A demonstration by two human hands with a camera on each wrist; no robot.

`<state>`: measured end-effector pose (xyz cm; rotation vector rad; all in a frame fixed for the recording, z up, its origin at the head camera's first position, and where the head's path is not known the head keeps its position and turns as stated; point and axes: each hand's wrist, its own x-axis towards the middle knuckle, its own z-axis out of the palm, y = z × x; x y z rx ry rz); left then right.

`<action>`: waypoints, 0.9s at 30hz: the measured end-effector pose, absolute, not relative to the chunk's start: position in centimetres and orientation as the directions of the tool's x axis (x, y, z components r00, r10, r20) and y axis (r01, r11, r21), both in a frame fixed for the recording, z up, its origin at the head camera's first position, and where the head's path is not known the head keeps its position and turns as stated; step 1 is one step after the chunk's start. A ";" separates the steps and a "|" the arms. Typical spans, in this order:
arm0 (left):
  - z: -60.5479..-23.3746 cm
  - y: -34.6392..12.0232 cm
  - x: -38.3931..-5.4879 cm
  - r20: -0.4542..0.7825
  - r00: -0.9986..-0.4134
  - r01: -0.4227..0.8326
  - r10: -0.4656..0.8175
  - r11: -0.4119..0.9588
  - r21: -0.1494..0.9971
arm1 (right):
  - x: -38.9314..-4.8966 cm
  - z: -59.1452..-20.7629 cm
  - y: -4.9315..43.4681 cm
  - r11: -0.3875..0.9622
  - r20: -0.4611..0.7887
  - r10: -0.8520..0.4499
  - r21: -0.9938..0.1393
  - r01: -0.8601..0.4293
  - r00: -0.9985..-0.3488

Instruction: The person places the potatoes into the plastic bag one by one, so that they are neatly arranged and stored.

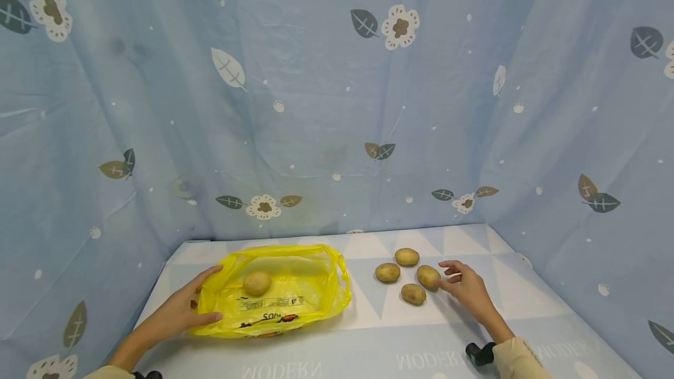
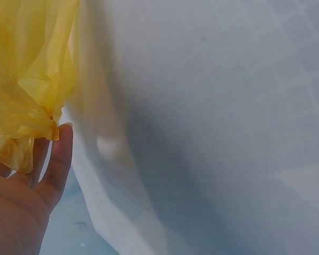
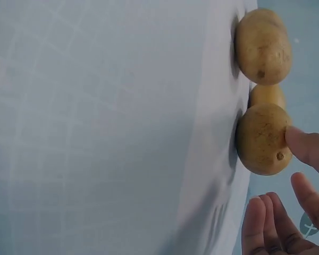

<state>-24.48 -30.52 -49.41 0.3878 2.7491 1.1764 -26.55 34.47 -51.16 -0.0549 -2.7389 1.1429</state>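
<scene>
A yellow plastic bag (image 1: pixel 321 309) lies with its mouth spread wide and one potato (image 1: pixel 257 283) inside it. My left hand (image 1: pixel 181 306) holds the bag's left end, thumb at the near rim and a finger at the far rim. In the left wrist view, the bag's gathered plastic (image 2: pixel 29 95) lies against the fingers. On the right, my right hand (image 1: pixel 468 289) is beside the nearest potato (image 1: pixel 429 278), fingers spread apart. The right wrist view shows the thumb (image 3: pixel 308 149) at that potato's side, with the other fingers off it.
Three more potatoes lie close by: one at the back (image 1: pixel 407 257), one to the left (image 1: pixel 388 272) and one in front (image 1: pixel 413 294). A patterned cloth (image 1: pixel 363 332) covers the table. Blue printed curtains (image 1: pixel 316 104) enclose the back and sides.
</scene>
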 end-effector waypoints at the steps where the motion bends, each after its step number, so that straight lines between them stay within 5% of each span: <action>1: -49.4 -30.5 -24.5 -0.019 -0.960 0.179 0.280 0.665 0.725 | -26.6 -51.3 34.6 0.703 0.134 0.097 -0.710 -0.028 -0.986; 27: -49.2 -29.7 -24.5 -0.068 -0.961 0.138 0.268 0.680 0.720 | -28.5 -52.7 34.2 0.663 0.010 0.073 -0.747 0.041 -0.997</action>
